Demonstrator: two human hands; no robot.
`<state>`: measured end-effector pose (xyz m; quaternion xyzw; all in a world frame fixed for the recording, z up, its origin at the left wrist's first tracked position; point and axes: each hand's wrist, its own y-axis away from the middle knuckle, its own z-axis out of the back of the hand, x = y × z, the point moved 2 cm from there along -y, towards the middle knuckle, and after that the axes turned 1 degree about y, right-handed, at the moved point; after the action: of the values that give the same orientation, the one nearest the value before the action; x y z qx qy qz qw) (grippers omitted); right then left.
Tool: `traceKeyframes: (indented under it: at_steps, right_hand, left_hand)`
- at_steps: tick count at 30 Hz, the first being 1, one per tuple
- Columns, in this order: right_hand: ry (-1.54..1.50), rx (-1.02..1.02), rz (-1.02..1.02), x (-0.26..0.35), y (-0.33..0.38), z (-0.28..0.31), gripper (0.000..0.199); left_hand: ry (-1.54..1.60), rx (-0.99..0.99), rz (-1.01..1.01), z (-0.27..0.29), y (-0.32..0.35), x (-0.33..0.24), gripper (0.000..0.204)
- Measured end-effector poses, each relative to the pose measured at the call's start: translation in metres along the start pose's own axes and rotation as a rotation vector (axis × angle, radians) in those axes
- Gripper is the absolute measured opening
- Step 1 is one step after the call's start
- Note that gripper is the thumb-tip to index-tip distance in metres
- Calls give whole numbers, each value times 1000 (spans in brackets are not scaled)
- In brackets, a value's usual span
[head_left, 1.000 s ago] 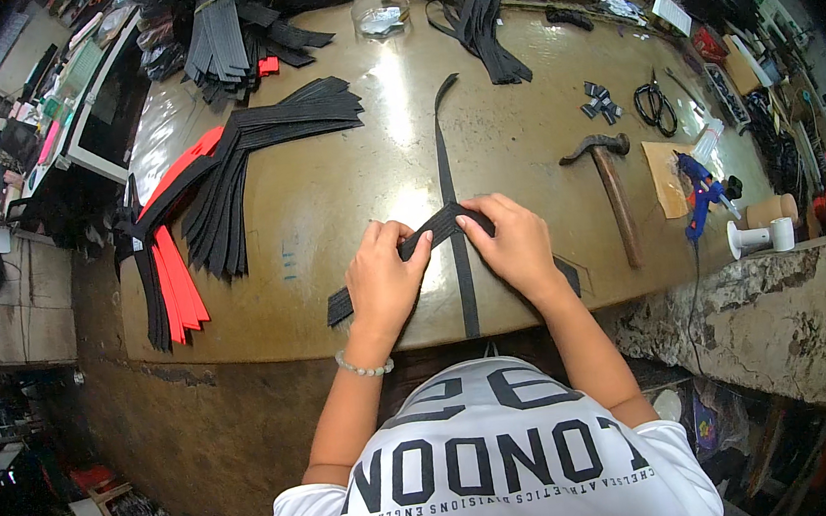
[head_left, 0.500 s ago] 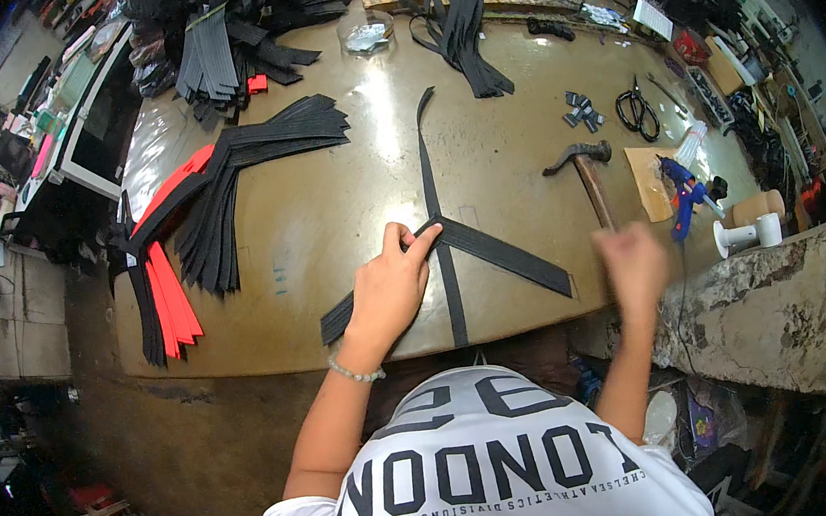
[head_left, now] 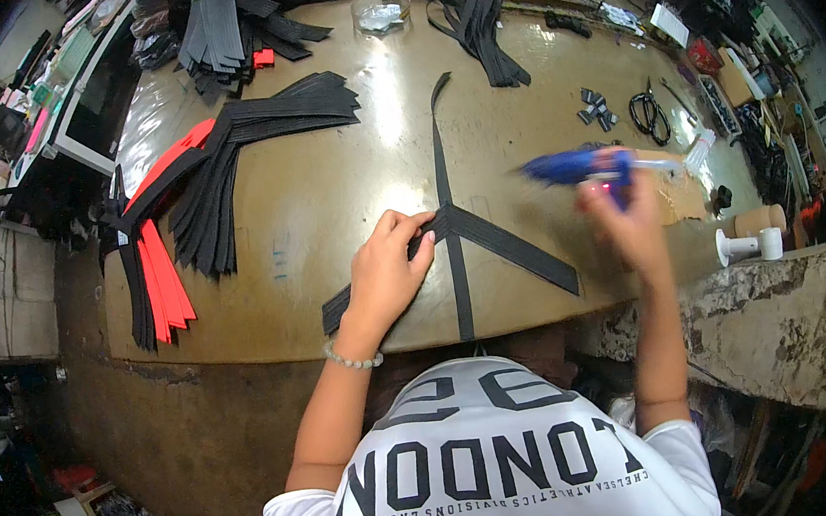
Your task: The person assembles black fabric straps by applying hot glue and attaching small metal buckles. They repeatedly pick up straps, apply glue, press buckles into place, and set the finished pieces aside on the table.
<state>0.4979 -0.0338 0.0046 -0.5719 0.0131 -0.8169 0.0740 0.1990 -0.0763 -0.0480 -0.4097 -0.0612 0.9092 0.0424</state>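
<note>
- A black bent strap (head_left: 520, 252) lies on the table (head_left: 329, 206) before the person, forming an inverted V whose peak points away from the body.
- A narrow black strap (head_left: 441, 168) passes beneath that peak, running toward the near table edge.
- The left hand (head_left: 384, 269) grasps the V's left arm just beside the peak, thumb along one edge and fingers along the other.
- The right hand (head_left: 628, 215) is clenched around a blue glue gun (head_left: 568, 166), raised over the table to the right of the V; both are blurred, and the nozzle's details cannot be made out.
- Beyond the gun lie small grey pieces (head_left: 597, 110) and black scissors (head_left: 649, 118).
- To the left, a fan of black straps (head_left: 289, 111) lies beside red straps (head_left: 166, 282).
- Toward the far side stands a clear round container (head_left: 379, 12), near another black bundle (head_left: 482, 27).
</note>
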Motion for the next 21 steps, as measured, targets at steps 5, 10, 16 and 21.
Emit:
traceKeyframes:
  at_steps: [5, 10, 16, 21]
  right_hand:
    - [395, 190, 137, 14, -17, -63, 53]
    - [420, 186, 213, 13, -26, -68, 55]
    - [535, 212, 214, 7, -7, -66, 58]
    - [443, 291, 142, 15, 15, -61, 56]
  left_hand:
    - [-11, -4, 6, 0, 1, -1, 21]
    - [-31, -8, 5, 0, 1, -4, 22]
    - [-9, -7, 40, -1, 1, -6, 24]
    - [-34, 3, 21, 0, 1, -6, 23]
